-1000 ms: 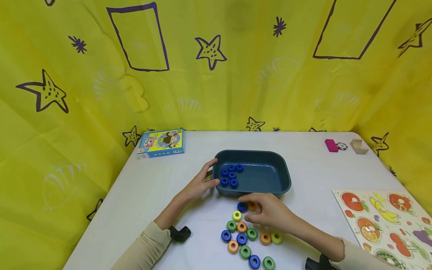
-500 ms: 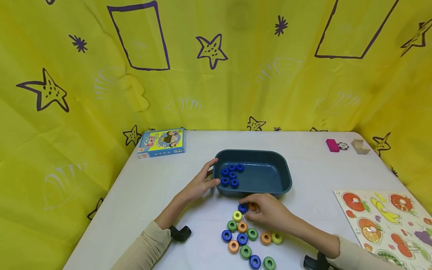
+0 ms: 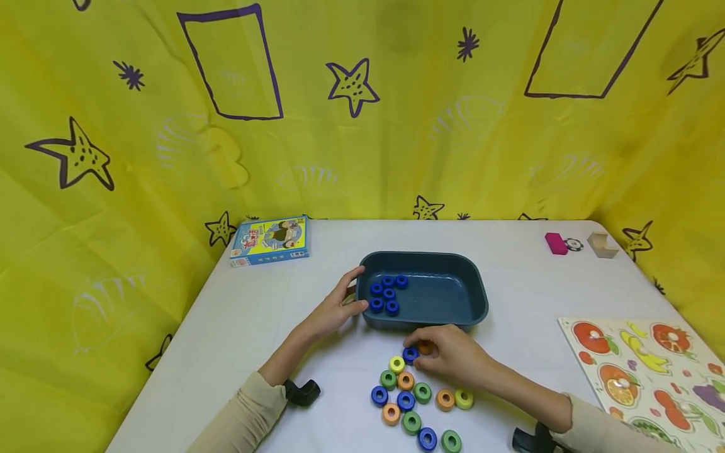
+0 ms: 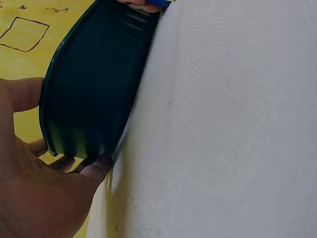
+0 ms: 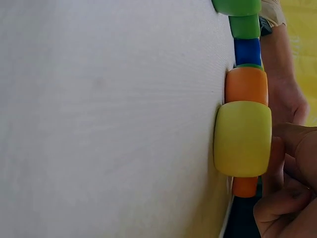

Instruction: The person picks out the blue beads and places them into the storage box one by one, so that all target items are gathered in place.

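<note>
A dark teal plastic tub (image 3: pixel 447 296) stands on the white table with several blue rings (image 3: pixel 389 294) at its left side. My left hand (image 3: pixel 335 309) holds the tub's left end; the left wrist view shows the fingers spread around the tub's wall (image 4: pixel 94 84). Just in front of the tub, my right hand (image 3: pixel 453 353) pinches a blue ring (image 3: pixel 410 355) between thumb and index finger. An orange ring (image 3: pixel 425 347) is partly hidden beneath that hand. A yellow ring (image 3: pixel 397 364) lies beside the pinched one. In the right wrist view, another yellow ring (image 5: pixel 242 139) partly covers the fingers.
Several green, orange, blue and yellow rings, such as a green ring (image 3: pixel 411 422), lie loose toward the front. A fruit puzzle board (image 3: pixel 640 377) lies at right. A boxed game (image 3: pixel 270 241) and a pink block (image 3: pixel 556 243) sit at the back. A yellow curtain (image 3: pixel 396 157) surrounds the table.
My right hand has shifted slightly toward me and to the right, and the blue ring has moved with it, away from the tub. The left hand and the tub stay where they were.
</note>
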Demonstrator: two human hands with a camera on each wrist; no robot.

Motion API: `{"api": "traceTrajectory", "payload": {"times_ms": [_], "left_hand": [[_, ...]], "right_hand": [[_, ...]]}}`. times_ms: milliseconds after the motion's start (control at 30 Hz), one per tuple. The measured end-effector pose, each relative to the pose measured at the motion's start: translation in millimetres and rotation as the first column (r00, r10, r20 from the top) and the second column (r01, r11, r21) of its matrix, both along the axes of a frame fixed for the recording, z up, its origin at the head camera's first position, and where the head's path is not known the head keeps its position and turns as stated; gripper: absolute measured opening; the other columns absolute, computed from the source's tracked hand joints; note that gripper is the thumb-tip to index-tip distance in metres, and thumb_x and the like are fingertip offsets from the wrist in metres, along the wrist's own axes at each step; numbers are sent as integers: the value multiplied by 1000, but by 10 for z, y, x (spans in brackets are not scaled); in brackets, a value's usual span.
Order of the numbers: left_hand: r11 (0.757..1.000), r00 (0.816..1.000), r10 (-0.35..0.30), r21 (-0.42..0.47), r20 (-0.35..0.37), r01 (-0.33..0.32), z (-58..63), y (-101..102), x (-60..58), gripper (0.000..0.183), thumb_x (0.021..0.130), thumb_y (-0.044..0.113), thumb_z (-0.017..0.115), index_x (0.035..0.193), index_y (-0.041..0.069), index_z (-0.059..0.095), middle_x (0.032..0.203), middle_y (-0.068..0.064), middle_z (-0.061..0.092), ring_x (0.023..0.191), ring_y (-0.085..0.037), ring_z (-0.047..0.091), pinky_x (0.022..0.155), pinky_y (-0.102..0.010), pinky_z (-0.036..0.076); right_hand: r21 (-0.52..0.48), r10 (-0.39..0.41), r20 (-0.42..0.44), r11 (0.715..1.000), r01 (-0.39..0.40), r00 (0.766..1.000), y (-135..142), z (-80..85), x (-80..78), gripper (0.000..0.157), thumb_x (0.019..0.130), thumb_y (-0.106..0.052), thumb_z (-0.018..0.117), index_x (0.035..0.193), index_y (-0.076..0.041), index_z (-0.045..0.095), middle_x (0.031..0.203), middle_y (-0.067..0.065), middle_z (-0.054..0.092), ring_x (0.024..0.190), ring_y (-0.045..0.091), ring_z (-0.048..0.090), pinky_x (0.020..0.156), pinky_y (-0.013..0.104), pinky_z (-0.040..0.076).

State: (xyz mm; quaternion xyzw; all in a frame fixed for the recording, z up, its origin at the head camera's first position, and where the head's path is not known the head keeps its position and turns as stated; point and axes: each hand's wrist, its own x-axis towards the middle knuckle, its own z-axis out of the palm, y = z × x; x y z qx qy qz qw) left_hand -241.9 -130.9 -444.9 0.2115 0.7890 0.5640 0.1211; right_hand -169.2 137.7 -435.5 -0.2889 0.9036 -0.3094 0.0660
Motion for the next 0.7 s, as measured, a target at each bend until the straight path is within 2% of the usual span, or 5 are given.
{"api": "traceTrajectory", "payload": {"times_ms": [167,267,467,567,700], "left_hand": [[999,999,-42,-3,15,42,228,16,110,67,95,17,53,149,15,14,154,-8,10,135,-36,20,103,-59,17],[999,999,-49,-16,11,50,289,19,132,67,95,16,53,149,12,12,154,-10,9,135,-36,20,103,-59,19],[1000,1000,-28,1,3,28,101,0,35,67,94,14,54,149,17,15,154,-8,10,135,-36,20,102,-61,17],[1000,1000,-13,-5,-1,13,-1,-10,-5,67,94,17,54,149,23,16,154,-3,11,135,-33,21,103,-60,17],[1000,1000,0,-4,-14,0,-33,-9,-8,66,94,20,55,148,28,18,153,1,13,135,-30,23,103,-58,19]], "right_hand": [[-27,-2,14,1000,2,1000,66,139,38,26,79,-23,75,104,-24,69,76,-14,56,57,6,46,50,22,40],[-74,-5,29,997,8,1000,124,298,10,26,78,-26,75,103,-27,68,71,-10,56,51,7,45,44,22,39],[-157,-33,26,987,37,999,213,534,-270,25,79,-30,75,103,-31,67,74,-9,60,49,12,47,41,24,37],[-196,-39,51,979,49,998,221,537,-493,26,78,-28,75,103,-26,68,85,-6,63,50,18,50,43,26,40],[-188,-60,82,979,75,995,187,416,-782,26,77,-25,76,102,-24,69,98,-6,65,53,23,51,47,27,42]]}}
